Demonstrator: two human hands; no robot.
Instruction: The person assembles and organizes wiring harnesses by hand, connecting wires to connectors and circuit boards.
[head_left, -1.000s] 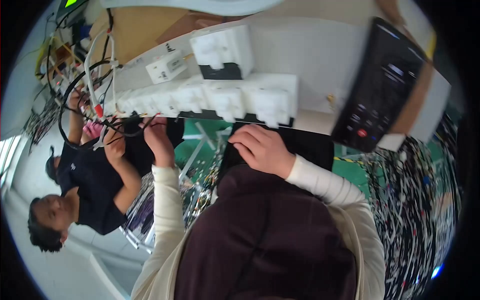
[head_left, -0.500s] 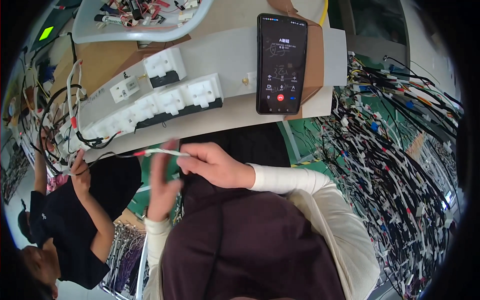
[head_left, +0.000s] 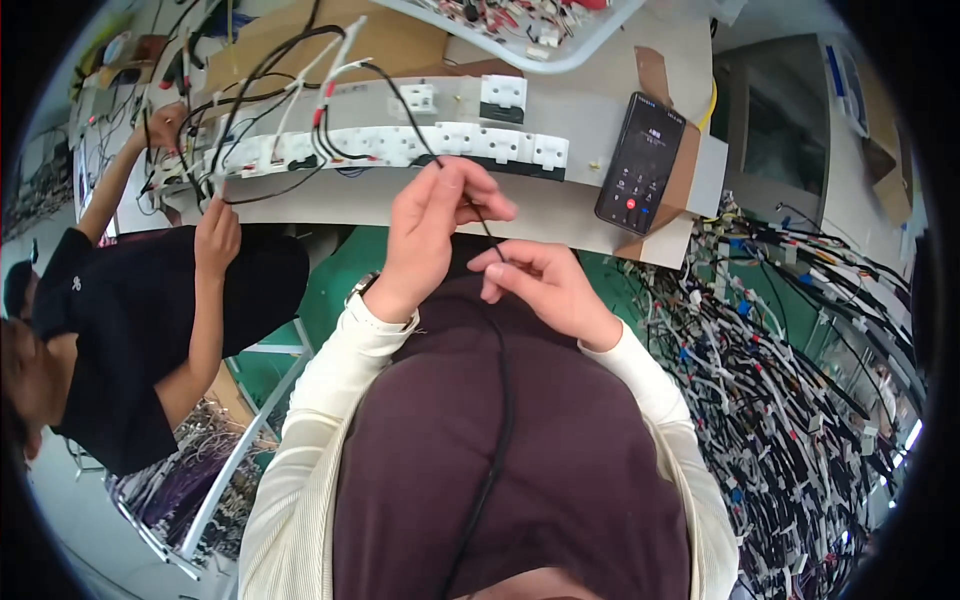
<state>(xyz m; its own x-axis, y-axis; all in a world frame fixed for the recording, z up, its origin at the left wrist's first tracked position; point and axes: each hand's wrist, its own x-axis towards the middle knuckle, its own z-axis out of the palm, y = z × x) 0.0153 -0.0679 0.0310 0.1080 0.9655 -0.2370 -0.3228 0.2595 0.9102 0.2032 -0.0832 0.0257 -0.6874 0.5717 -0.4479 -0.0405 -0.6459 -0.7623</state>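
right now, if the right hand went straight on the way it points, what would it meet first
Apart from the black cable at its fingertips, the right hand would probably meet the left hand, up and to the left in the picture; depth is unclear, so it might pass beneath.

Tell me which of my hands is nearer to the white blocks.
Left: your left hand is close in front of the white blocks; your right hand is lower in the view, farther away.

L hand (head_left: 422,235) & R hand (head_left: 550,290) pinching thin blk cable (head_left: 486,228), wht connector blocks (head_left: 545,153) on bench (head_left: 560,212), phone (head_left: 643,165) to R, co-worker's hand (head_left: 216,240) far L
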